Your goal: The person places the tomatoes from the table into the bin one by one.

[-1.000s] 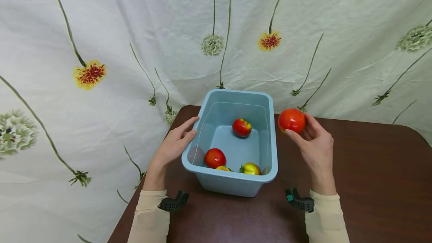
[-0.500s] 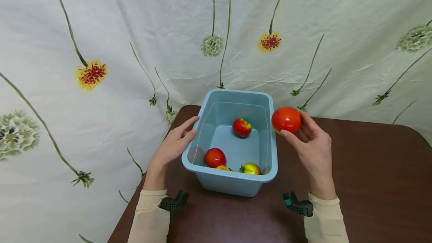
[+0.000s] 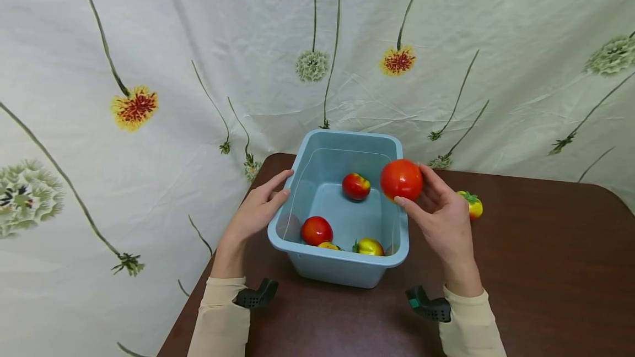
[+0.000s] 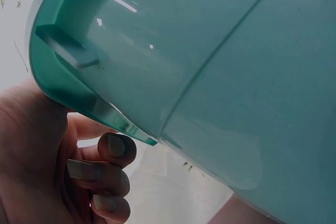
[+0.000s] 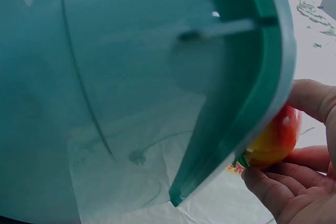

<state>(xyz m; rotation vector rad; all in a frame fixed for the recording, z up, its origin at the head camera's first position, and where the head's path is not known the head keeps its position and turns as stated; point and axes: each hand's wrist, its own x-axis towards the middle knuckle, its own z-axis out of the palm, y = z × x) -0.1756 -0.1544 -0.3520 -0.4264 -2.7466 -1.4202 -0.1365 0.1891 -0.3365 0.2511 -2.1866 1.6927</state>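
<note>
In the head view, a blue plastic bin (image 3: 333,271) stands on the table. My left hand (image 3: 254,216) holds its left rim; the left wrist view shows fingers (image 4: 107,177) curled below the rim. My right hand (image 3: 446,222) grips a shiny red tomato (image 3: 401,179) between thumb and fingers, over the bin's right rim. The right wrist view shows the underside of this tomato (image 5: 275,140), yellow with a green stem end. Inside the bin lie a red-and-yellow fruit (image 3: 355,187), a red one (image 3: 316,231), a yellow one (image 3: 369,247) and a partly hidden orange one (image 3: 327,246).
A yellow-and-red tomato-like fruit (image 3: 474,206) with green leaves lies on the dark brown table (image 3: 550,247), right of my right hand and partly hidden by it. Behind the table hangs a white flowered cloth (image 3: 278,32).
My right hand has moved left with the tomato, from beside the bin to over its right rim. The fruit on the table has come into sight behind it. My left hand stays put.
</note>
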